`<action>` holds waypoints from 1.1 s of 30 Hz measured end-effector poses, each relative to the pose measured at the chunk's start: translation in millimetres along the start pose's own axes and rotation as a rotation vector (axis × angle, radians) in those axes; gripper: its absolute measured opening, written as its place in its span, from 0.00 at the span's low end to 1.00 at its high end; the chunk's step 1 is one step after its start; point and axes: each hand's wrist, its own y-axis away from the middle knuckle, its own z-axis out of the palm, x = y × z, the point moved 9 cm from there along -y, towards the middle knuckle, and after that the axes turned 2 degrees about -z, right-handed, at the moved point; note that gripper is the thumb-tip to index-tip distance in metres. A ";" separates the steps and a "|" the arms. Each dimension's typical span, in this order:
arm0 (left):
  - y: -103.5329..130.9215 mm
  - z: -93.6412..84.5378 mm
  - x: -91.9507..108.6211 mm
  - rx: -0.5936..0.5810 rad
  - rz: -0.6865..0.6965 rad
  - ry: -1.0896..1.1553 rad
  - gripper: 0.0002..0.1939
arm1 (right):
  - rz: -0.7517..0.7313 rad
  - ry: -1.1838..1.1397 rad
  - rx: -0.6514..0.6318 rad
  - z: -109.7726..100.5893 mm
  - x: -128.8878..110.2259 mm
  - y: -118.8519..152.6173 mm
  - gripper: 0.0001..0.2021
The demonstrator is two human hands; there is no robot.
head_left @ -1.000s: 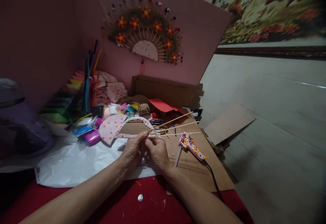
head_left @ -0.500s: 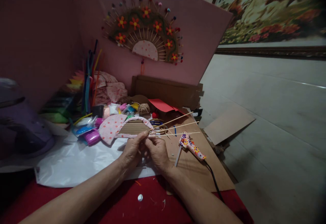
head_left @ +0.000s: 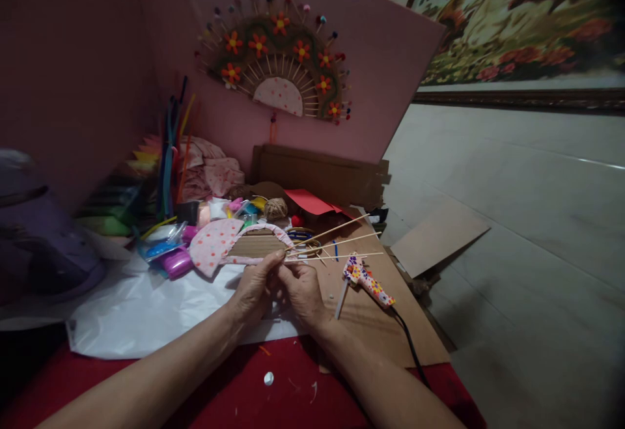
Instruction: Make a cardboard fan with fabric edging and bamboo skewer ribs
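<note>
My left hand (head_left: 258, 286) and my right hand (head_left: 303, 293) meet at the near right corner of a half-round cardboard piece (head_left: 258, 245) edged in pink dotted fabric. Both hands are closed, thumbs side by side on top. From that corner three thin wooden skewers (head_left: 336, 242) fan out to the right. My left fingers grip the cardboard edge; the right thumb presses beside the skewers' near ends. What lies under the fingers is hidden. A second half-round piece (head_left: 212, 245), covered in dotted fabric, shows just left of the cardboard.
A flower-patterned glue gun (head_left: 368, 280) with a black cord rests on a cardboard sheet (head_left: 385, 338) at right. Colourful clay packets (head_left: 176, 262) and a twine ball (head_left: 275, 208) lie behind. A decorated fan (head_left: 278, 58) hangs on a pink board; a purple container (head_left: 53, 240) stands left.
</note>
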 end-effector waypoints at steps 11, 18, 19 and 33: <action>0.6 0.4 1.7 0.005 0.013 -0.018 0.15 | 0.001 0.009 -0.002 -0.7 1.9 -1.0 0.18; -2.9 -3.1 -2.9 -0.006 0.002 -0.013 0.15 | 0.012 -0.007 0.000 -0.1 1.1 0.3 0.17; -3.3 -3.5 -3.1 -0.008 0.006 -0.014 0.15 | 0.007 -0.008 -0.002 0.2 0.5 0.3 0.17; -1.9 -1.4 -2.2 -0.012 -0.004 -0.002 0.15 | 0.021 -0.004 -0.013 0.0 5.4 -1.1 0.17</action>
